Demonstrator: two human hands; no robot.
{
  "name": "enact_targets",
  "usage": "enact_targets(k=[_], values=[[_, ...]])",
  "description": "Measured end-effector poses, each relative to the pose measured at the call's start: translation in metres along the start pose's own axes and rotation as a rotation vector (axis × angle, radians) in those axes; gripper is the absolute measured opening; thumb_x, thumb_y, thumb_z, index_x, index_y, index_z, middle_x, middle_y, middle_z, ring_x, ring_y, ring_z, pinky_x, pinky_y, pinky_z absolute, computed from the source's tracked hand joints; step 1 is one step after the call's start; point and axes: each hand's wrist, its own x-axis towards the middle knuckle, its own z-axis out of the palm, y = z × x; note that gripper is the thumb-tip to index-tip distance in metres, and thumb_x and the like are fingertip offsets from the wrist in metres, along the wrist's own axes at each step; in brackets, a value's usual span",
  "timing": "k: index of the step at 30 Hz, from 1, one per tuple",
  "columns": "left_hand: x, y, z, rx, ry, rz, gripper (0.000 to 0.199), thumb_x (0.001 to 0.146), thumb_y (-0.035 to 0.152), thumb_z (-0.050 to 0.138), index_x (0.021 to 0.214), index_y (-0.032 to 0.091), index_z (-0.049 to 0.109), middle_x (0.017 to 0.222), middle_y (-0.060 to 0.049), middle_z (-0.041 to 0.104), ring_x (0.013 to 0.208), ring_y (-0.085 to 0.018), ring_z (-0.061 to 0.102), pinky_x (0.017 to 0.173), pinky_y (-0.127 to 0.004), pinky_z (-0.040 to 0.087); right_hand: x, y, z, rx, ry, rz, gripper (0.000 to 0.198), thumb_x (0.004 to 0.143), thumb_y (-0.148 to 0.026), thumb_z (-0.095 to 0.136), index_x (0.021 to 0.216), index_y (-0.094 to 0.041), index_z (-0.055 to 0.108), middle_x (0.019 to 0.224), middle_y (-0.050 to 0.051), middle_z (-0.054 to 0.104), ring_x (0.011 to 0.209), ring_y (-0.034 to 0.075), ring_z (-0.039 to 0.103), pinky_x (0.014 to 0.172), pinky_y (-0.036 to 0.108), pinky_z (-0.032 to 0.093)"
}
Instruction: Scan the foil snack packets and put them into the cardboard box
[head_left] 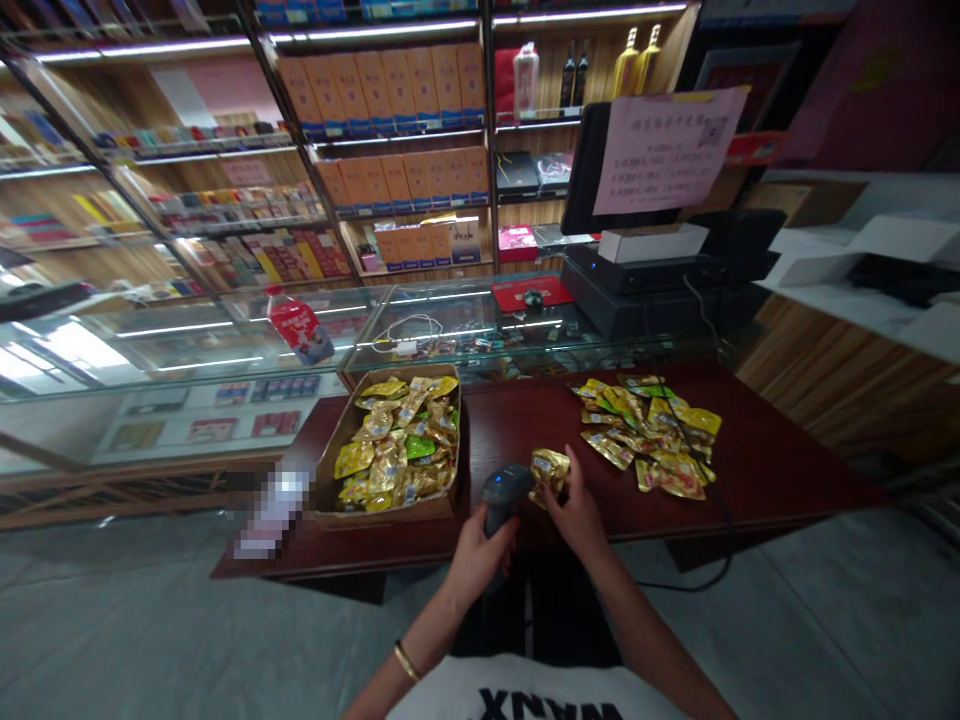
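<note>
My left hand (481,548) is wrapped round the handle of a dark barcode scanner (507,484), whose head shows a small blue light. Just right of the scanner's head, my right hand (576,508) grips a gold snack packet (550,468) between thumb and fingers. A white label shows on the packet. To the left stands an open cardboard box (459,440) full of gold, yellow and green snack packets (390,455). A loose pile of similar packets (649,425) lies on the table to the right.
The dark red table (510,420) adjoins a glass counter (442,300). A blurred-out rectangular item (274,515) lies at its left edge. On the counter are a red bottle (298,325), a mouse (532,299) and a monitor (585,175) bearing a paper notice. A black cable (727,540) hangs at right.
</note>
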Motion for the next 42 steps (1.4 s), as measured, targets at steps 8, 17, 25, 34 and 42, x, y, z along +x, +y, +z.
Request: enact_targets(k=[8, 17, 25, 34, 42], values=[[-0.012, 0.014, -0.005, -0.056, -0.05, -0.086, 0.048, 0.072, 0.06, 0.075, 0.087, 0.018, 0.057, 0.057, 0.004, 0.058, 0.039, -0.009, 0.048, 0.033, -0.018, 0.039, 0.0, -0.004, -0.003, 0.064, -0.041, 0.035, 0.079, 0.093, -0.041, 0.057, 0.16, -0.02, 0.022, 0.118, 0.01, 0.075, 0.108, 0.026, 0.074, 0.089, 0.037, 0.06], [-0.008, 0.013, -0.011, -0.033, -0.047, -0.062, 0.053, 0.073, 0.062, 0.074, 0.094, 0.017, 0.058, 0.059, 0.005, 0.057, 0.039, -0.009, 0.048, 0.034, -0.018, 0.04, 0.001, -0.005, -0.004, 0.026, -0.04, 0.046, 0.079, 0.092, -0.041, 0.058, 0.16, -0.021, 0.024, 0.123, 0.011, 0.073, 0.11, 0.026, 0.073, 0.09, 0.036, 0.059], [-0.012, 0.014, -0.008, 0.078, -0.008, -0.007, 0.046, 0.078, 0.058, 0.072, 0.094, 0.017, 0.059, 0.057, 0.006, 0.055, 0.038, -0.008, 0.047, 0.034, -0.018, 0.04, 0.003, -0.009, -0.004, 0.026, -0.028, 0.056, 0.08, 0.089, -0.038, 0.058, 0.16, -0.018, 0.027, 0.111, 0.011, 0.077, 0.098, 0.026, 0.076, 0.085, 0.037, 0.06], [-0.01, 0.005, -0.013, 0.07, 0.015, 0.003, 0.045, 0.077, 0.057, 0.073, 0.092, 0.017, 0.06, 0.056, 0.006, 0.054, 0.037, -0.008, 0.046, 0.034, -0.018, 0.039, 0.003, -0.005, -0.004, 0.137, -0.005, 0.083, 0.078, 0.088, -0.041, 0.062, 0.158, -0.024, 0.031, 0.12, 0.009, 0.075, 0.105, 0.026, 0.074, 0.089, 0.039, 0.06], [0.019, -0.01, -0.019, 0.04, 0.058, -0.046, 0.049, 0.075, 0.059, 0.071, 0.097, 0.017, 0.057, 0.054, 0.007, 0.055, 0.037, -0.01, 0.048, 0.033, -0.019, 0.039, 0.058, -0.024, 0.01, 0.399, 0.008, 0.178, 0.083, 0.085, -0.057, 0.063, 0.153, -0.018, 0.036, 0.113, 0.013, 0.077, 0.099, 0.03, 0.077, 0.079, 0.04, 0.064]])
